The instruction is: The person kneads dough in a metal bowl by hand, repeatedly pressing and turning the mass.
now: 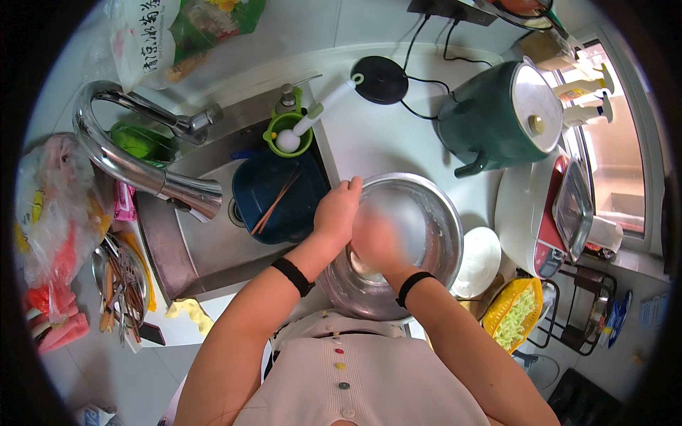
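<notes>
A large stainless steel basin (451, 223) sits on the counter in front of my body, at the right side of the sink. My left hand (337, 210) lies over its left rim with the fingers bent and appears to grip it. Inside the basin is my right hand (377, 239), covered by a blurred patch, so its fingers and anything in them are hidden. Just left of my left hand, a dark blue plastic tub (261, 183) stands in the sink with thin brown chopsticks (277, 201) in it.
A chrome faucet (154, 178) arches over the steel sink (208, 245). Behind it, a green cup (303, 146) holds a white-handled brush (319, 112). To the right are a green electric pot (479, 117), a white plate (479, 261), a rice cooker (525, 213) and a yellow basket (493, 314) of shredded vegetable.
</notes>
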Available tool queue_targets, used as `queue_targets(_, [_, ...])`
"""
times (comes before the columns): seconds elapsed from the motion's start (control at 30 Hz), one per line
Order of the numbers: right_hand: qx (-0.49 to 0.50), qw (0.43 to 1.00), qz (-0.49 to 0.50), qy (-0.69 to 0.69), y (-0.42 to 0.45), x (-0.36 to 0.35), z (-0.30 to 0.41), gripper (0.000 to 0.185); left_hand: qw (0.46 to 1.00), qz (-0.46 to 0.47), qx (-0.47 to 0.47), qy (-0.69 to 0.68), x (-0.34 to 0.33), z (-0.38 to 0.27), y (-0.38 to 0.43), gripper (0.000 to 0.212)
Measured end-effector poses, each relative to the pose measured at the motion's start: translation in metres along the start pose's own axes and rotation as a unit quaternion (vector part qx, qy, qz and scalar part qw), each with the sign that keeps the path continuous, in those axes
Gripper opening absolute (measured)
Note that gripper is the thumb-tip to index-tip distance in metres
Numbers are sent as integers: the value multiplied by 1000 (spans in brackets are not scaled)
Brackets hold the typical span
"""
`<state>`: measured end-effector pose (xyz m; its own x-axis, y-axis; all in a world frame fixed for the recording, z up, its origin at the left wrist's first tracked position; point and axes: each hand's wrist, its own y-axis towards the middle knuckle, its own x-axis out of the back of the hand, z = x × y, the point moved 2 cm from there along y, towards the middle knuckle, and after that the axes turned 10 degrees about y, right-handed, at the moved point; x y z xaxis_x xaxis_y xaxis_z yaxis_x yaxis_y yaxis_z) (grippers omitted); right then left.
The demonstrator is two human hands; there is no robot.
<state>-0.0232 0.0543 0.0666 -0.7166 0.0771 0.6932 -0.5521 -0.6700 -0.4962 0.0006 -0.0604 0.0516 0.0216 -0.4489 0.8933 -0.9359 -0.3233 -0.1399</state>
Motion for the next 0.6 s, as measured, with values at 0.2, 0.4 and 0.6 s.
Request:
queue_targets(0.2, [231,947,-176,-137,16,10,6,18,1000,-5,5,-20,2,-3,0,25])
queue_targets(0.4, [200,934,-176,-239,19,-12,3,17,998,10,45,39,4,3,-2,25])
queue_targets(0.6, [73,959,-135,240,30,-5,-56,27,998,-19,14,61,-4,-6,2,21])
